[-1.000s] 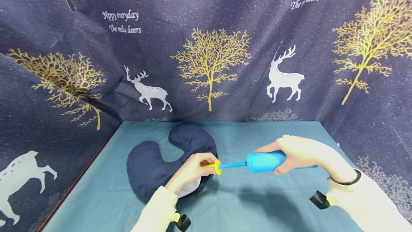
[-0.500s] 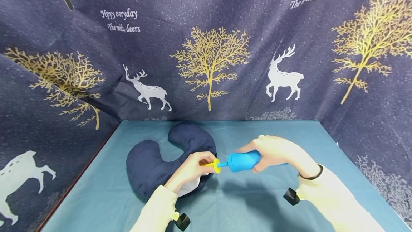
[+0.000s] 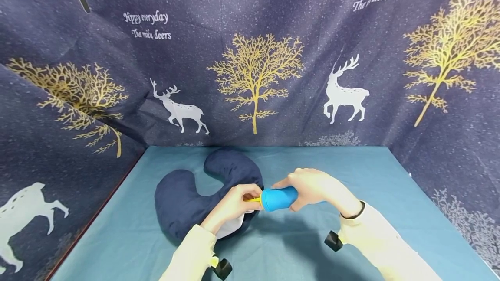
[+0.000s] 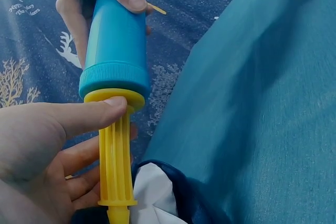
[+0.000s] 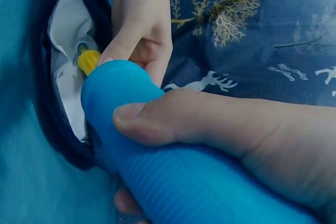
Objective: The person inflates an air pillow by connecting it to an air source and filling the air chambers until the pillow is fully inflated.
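Gripping the ribbed blue plastic pump barrel [image 3: 278, 198], the right hand [image 3: 312, 187] wraps round it from above, thumb pressed along the near side and fingers curled over the far side; the right wrist view shows the thumb flat on the smooth part just ahead of the ribbing. The barrel lies nearly level above the table, its capped end pointing toward the person's left. That end sits right against the round collar of the yellow ribbed plastic nozzle [image 4: 116, 156], so almost none of the pump's inner rod shows between them.

The left hand [image 3: 233, 205] pinches the nozzle: the thumb lies across the collar and the other fingers curl behind the shaft, as the left wrist view shows. The nozzle tip points into the white inner lining [image 5: 67, 56] that shows through an opening in the dark navy U-shaped fabric neck pillow [image 3: 187, 198]. The pillow lies flat on the teal tablecloth [image 3: 351, 164], left of centre, under the left hand.

Both forearms reach in from the near edge in cream sleeves [image 3: 390, 250], the right wrist bent inward toward the left hand. Dark blue curtains printed with gold trees and white deer [image 3: 254, 77] close in the table on three sides.
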Motion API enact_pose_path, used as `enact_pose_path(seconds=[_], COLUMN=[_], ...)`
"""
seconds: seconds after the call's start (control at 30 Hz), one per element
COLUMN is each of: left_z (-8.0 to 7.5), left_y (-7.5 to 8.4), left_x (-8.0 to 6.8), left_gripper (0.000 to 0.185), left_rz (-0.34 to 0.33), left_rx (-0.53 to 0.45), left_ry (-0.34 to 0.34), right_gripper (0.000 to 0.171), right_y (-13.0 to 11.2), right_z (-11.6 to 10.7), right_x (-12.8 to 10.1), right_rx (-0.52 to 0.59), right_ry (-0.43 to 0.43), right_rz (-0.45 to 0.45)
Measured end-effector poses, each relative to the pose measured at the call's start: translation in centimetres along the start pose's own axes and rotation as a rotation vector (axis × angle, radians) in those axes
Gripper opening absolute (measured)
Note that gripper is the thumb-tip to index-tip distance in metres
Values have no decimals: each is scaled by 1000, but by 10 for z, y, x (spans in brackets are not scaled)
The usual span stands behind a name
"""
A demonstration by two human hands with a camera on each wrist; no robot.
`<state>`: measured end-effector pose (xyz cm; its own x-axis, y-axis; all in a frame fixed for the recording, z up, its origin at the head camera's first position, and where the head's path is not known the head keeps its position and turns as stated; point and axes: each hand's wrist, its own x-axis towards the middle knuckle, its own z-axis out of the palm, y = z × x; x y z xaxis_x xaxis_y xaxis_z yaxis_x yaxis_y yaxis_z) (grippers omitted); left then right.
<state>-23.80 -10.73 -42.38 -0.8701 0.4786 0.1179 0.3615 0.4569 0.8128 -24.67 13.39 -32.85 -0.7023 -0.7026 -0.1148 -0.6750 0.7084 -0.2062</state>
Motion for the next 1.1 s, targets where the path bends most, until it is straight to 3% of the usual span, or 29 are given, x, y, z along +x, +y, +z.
enact_pose_path(seconds=[0.4, 1.1], left_z=[1, -1], left_y=[5, 7], left_x=[-4, -3], left_gripper=[11, 12], left_rz=[23, 13], left_rx=[66, 61], left_ry=[35, 39], right_gripper=[67, 70], right_y=[4, 32], right_z=[0, -39], right_x=[-10, -77], right_rx=[13, 65], right_ry=[-4, 10], right_rz=[4, 8])
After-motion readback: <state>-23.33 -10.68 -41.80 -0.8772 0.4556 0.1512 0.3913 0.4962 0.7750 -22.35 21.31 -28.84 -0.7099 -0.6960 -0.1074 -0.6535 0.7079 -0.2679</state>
